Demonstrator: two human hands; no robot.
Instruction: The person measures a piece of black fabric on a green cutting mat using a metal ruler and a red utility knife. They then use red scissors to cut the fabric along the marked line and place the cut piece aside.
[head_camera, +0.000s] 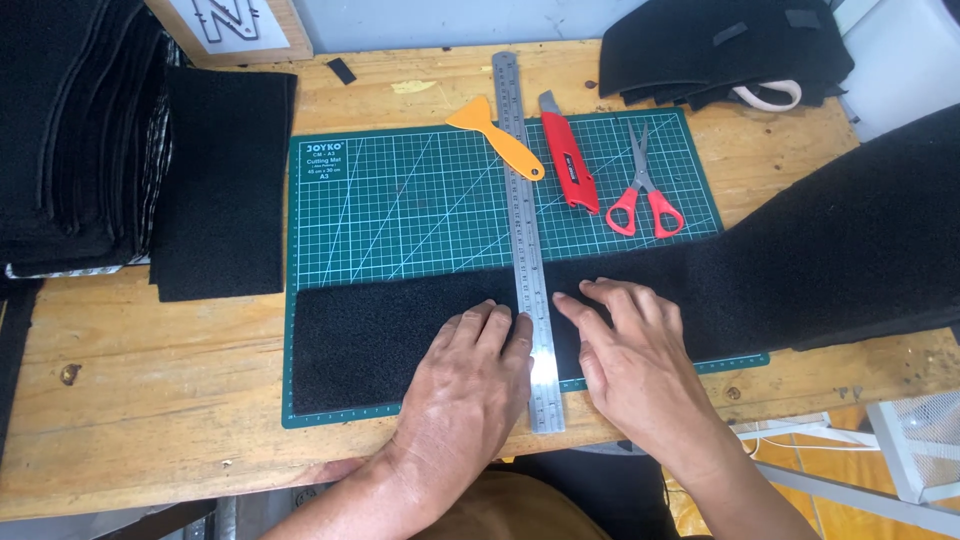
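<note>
Both hands flat and spread: left hand (470, 375) and right hand (625, 360) press the steel ruler (528, 250) onto soft, limp black fabric (400, 335). Ruler likely slippery; hold near its middle.

A pale wooden workbench (150, 390) carries everything here. A green cutting mat (400, 200) lies flat across its middle, reaching almost to the near edge. At the left edge sits a tall stack of black fabric sheets (70, 130), and just beside it a single black fabric piece (222, 180) lies flat on the wood. A heap of black fabric (720, 50) rests at the far right corner. A small black scrap (341, 71) lies near the far edge.
</note>
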